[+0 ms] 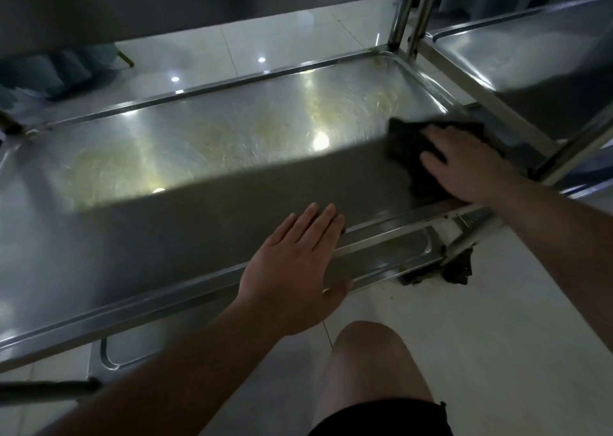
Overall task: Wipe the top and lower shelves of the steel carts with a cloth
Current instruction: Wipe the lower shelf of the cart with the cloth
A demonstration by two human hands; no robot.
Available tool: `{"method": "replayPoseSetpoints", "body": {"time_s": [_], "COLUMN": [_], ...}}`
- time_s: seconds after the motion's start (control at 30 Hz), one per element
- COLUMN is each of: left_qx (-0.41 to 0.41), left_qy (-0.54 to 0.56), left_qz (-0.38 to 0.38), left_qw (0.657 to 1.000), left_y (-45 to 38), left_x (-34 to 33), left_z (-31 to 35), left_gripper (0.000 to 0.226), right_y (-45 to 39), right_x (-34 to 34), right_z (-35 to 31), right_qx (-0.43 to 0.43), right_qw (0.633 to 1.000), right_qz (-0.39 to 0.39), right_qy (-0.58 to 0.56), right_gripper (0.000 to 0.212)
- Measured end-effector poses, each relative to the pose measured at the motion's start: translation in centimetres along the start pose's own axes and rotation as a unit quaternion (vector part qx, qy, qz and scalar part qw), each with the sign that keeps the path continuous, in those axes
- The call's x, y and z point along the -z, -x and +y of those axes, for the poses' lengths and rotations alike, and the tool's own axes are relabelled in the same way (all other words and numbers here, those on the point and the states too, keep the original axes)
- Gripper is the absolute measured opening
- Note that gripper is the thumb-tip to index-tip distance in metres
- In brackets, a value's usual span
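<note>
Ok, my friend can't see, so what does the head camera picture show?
A person's right hand presses a dark cloth flat on the near right corner of a steel cart's shelf. Their left hand rests open on the shelf's front rim. A second cart stands to the right.

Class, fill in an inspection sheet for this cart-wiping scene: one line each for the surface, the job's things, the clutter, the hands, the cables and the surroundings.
Surface: middle shelf of the steel cart, lit at the far half with yellowish streaks, near half in shadow.
Job's things: dark cloth lies flat at the shelf's right end; a lower shelf shows beneath; a second cart's shelf stands to the right.
Clutter: dark debris on the floor by the cart's near right leg.
Hands: right hand presses flat on the cloth; left hand rests flat on the shelf's near rim.
Cables: nothing seen.
Surroundings: glossy white tiled floor reflecting ceiling lights; the person's bare knee below.
</note>
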State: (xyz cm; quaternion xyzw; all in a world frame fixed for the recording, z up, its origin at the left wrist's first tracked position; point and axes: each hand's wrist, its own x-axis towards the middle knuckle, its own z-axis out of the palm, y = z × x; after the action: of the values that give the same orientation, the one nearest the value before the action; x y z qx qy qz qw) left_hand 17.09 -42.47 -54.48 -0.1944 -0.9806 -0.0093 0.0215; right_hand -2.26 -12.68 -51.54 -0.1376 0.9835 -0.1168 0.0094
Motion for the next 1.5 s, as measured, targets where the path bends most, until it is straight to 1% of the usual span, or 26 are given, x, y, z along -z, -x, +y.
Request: {"method": "replayPoseSetpoints", "body": {"time_s": [0.07,0.1,0.13,0.17,0.23,0.3,0.37,0.43,0.5,0.57,0.63,0.7,0.73,0.8,0.83,0.87,0.93,1.03,1.1,1.13,1.2,1.3,1.33,1.4,1.47,1.5], "left_qx": [0.002,0.003,0.003,0.002,0.001,0.002,-0.002,-0.008,-0.006,-0.009,-0.014,-0.011,-0.011,-0.012,-0.01,-0.01,-0.018,-0.031,-0.039,-0.03,0.015,0.125,0.167,0.238,0.291,0.312], "left_qy": [0.004,0.005,0.005,0.004,0.002,0.002,0.002,0.009,0.013,0.018,0.024,0.028,0.031,0.031,0.028,0.028,0.055,0.12,0.097,0.079,0.045,0.038,0.046,0.06,0.057,0.055], "left_qz": [0.004,0.006,0.009,0.011,0.01,0.008,0.002,-0.011,-0.017,-0.028,-0.037,-0.04,-0.041,-0.046,-0.05,-0.052,-0.048,0.002,0.035,0.042,0.044,0.04,0.038,0.026,0.021,0.018], "left_qw": [1.0,1.0,1.0,1.0,1.0,1.0,1.0,1.0,1.0,0.999,0.999,0.999,0.999,0.998,0.998,0.998,0.997,0.992,0.994,0.996,0.998,0.991,0.984,0.969,0.955,0.948], "left_y": [0.0,0.0,0.0,0.0,0.0,-0.1,-0.2,-0.2,-0.2,-0.1,-0.1,0.0,-0.1,-0.1,-0.1,-0.1,-0.1,1.4,3.8,5.4,8.7,13.6,15.2,17.9,20.2,21.2], "left_x": [0.1,0.2,0.2,0.2,0.2,0.3,0.4,0.4,0.4,0.4,0.4,0.3,0.3,0.2,0.2,0.4,1.1,2.3,2.5,2.5,2.3,2.4,2.6,3.0,3.3,3.3], "left_z": [0.0,0.1,0.1,0.2,0.3,0.3,0.3,0.1,0.0,-0.1,-0.2,-0.1,-0.1,0.0,0.0,-0.1,-0.4,-1.2,-2.4,-3.3,-5.7,-10.5,-12.1,-15.0,-17.1,-17.9], "left_gripper": [0.09,0.09,0.089,0.089,0.09,0.09,0.091,0.092,0.093,0.094,0.093,0.093,0.093,0.094,0.094,0.095,0.094,0.084,0.076,0.073,0.069,0.065,0.065,0.069,0.072,0.073], "right_y": [-2.4,-3.1,-3.5,-3.8,-3.8,-3.1,-2.4,-2.2,-2.1,-2.1,-2.1,-2.2,-2.1,-2.0,-2.1,-2.1,-2.4,-2.4,-1.8,-1.2,-0.1,-0.2,-0.4,-0.6,-0.4,-0.3], "right_x": [0.2,0.1,-0.2,-0.6,-1.4,-2.6,-3.5,-3.6,-3.3,-2.8,-1.8,-1.0,-0.8,-1.1,-1.6,-2.1,-2.7,-4.1,-5.2,-5.7,-6.5,-6.1,-5.7,-4.9,-4.4,-4.3], "right_z": [0.8,0.2,-1.0,-2.9,-7.8,-13.2,-17.1,-18.1,-16.8,-13.8,-9.6,-5.6,-4.3,-4.2,-5.3,-7.0,-11.5,-18.7,-22.7,-24.2,-25.6,-24.9,-24.1,-21.9,-19.8,-19.4], "right_qx": [-0.094,-0.126,-0.14,-0.135,-0.076,0.025,0.122,0.177,0.183,0.137,0.038,-0.068,-0.116,-0.183,-0.193,-0.183,-0.116,0.012,0.081,0.106,0.133,0.135,0.116,0.047,-0.021,-0.053], "right_qw": [0.995,0.992,0.99,0.991,0.997,0.999,0.99,0.979,0.979,0.989,0.999,0.998,0.993,0.983,0.981,0.983,0.993,0.998,0.993,0.99,0.988,0.988,0.991,0.998,1.0,0.998], "right_qz": [0.022,0.023,0.019,0.013,0.002,-0.023,-0.065,-0.098,-0.092,-0.061,-0.022,0.002,0.001,-0.013,-0.016,-0.016,-0.018,-0.069,-0.091,-0.093,-0.081,-0.072,-0.063,-0.032,-0.01,-0.015], "right_qy": [0.016,0.021,0.02,0.013,-0.003,0.0,0.0,-0.006,-0.003,-0.006,-0.016,-0.012,-0.002,0.008,0.005,0.002,-0.001,0.005,0.011,0.011,0.016,0.018,0.019,0.013,0.006,0.006], "right_gripper": [0.061,0.062,0.064,0.065,0.065,0.065,0.065,0.064,0.063,0.063,0.061,0.062,0.064,0.07,0.071,0.073,0.073,0.071,0.072,0.072,0.073,0.071,0.07,0.068,0.067,0.068]}}
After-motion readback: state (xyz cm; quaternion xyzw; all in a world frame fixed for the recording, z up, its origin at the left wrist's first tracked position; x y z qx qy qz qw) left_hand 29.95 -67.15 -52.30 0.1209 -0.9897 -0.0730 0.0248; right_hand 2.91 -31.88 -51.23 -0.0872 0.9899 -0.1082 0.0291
